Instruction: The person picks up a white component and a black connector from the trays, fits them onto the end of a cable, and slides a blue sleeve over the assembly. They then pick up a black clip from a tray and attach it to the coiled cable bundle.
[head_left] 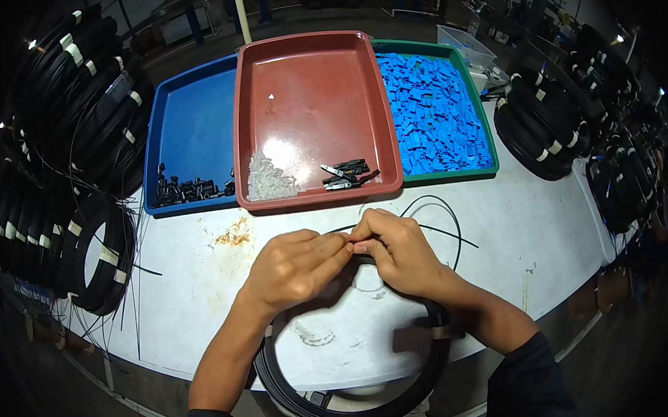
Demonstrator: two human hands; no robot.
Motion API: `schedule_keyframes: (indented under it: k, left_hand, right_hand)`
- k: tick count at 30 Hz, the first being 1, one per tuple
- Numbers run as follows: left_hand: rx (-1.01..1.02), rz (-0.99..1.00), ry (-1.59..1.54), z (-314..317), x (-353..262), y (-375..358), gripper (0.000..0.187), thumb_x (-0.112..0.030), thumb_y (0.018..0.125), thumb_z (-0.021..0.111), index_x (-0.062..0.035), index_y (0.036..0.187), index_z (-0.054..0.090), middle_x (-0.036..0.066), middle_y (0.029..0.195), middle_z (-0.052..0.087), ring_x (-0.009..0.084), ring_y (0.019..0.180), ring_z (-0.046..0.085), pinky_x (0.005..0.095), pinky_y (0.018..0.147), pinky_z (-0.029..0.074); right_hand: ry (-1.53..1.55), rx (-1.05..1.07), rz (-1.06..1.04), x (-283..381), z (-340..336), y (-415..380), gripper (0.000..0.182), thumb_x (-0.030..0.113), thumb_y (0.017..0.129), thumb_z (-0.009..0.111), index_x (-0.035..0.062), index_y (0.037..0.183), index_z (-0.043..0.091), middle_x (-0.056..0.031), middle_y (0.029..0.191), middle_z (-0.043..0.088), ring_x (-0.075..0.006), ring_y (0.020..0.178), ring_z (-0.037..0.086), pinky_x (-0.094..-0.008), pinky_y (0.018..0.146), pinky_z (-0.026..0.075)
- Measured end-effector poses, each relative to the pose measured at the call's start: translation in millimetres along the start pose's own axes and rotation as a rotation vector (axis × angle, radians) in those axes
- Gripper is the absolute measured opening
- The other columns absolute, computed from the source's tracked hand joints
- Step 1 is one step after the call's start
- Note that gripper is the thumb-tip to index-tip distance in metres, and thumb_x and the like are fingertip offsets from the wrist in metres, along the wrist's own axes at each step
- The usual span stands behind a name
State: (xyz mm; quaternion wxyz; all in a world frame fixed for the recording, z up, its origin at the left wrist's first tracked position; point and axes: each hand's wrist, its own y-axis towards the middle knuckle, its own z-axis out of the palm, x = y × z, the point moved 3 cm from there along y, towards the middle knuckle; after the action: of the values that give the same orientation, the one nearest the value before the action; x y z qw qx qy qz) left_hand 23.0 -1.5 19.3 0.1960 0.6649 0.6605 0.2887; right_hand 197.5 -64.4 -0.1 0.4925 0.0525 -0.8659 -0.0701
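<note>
My left hand and my right hand meet over the near middle of the table, fingertips touching. Both are closed in a pinch; whatever small thing is between the fingers is hidden. A thin black cable loops out behind my right hand, and one loose end points right. Below my hands lies a coil of black cable, partly over the table's front edge. My forearms pass over its sides.
Ahead stand a blue tray with small black parts, a red tray with clear pieces and several black-and-white tools, and a green tray full of blue pieces. Black cable coils crowd the left; more coils line the right.
</note>
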Motion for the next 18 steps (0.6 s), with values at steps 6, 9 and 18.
schedule_keyframes:
  k: [6,9,18]
  left_hand:
    - [-0.200,-0.726,-0.774,3,9,0,0.014,-0.003,0.077,0.083,0.0003,0.090,0.081,0.014,0.080,0.078,0.0202,0.062,0.074,0.0278,0.059,0.058]
    - [-0.192,-0.559,-0.624,2,4,1,0.017,-0.003,0.075,0.084,-0.0004,0.091,0.080,0.014,0.085,0.078,0.0206,0.066,0.074,0.0279,0.062,0.059]
    - [-0.220,-0.521,-0.554,4,8,-1,0.014,-0.004,0.076,0.084,-0.0006,0.088,0.080,0.012,0.086,0.079,0.0212,0.068,0.074,0.0285,0.062,0.058]
  right_hand:
    - [-0.555,-0.376,-0.831,28,-5,-8,0.014,-0.001,0.072,0.070,-0.0008,0.084,0.062,-0.0105,0.087,0.064,-0.0254,0.077,0.061,-0.0384,0.068,0.049]
    - [-0.548,-0.312,-0.780,28,-5,-12,0.014,-0.003,0.072,0.069,-0.0013,0.084,0.062,-0.0114,0.087,0.064,-0.0268,0.077,0.061,-0.0387,0.069,0.049]
    - [-0.378,-0.333,-0.698,23,-2,-5,0.017,-0.011,0.070,0.066,-0.0015,0.084,0.060,-0.0161,0.079,0.063,-0.0319,0.077,0.062,-0.0403,0.069,0.051]
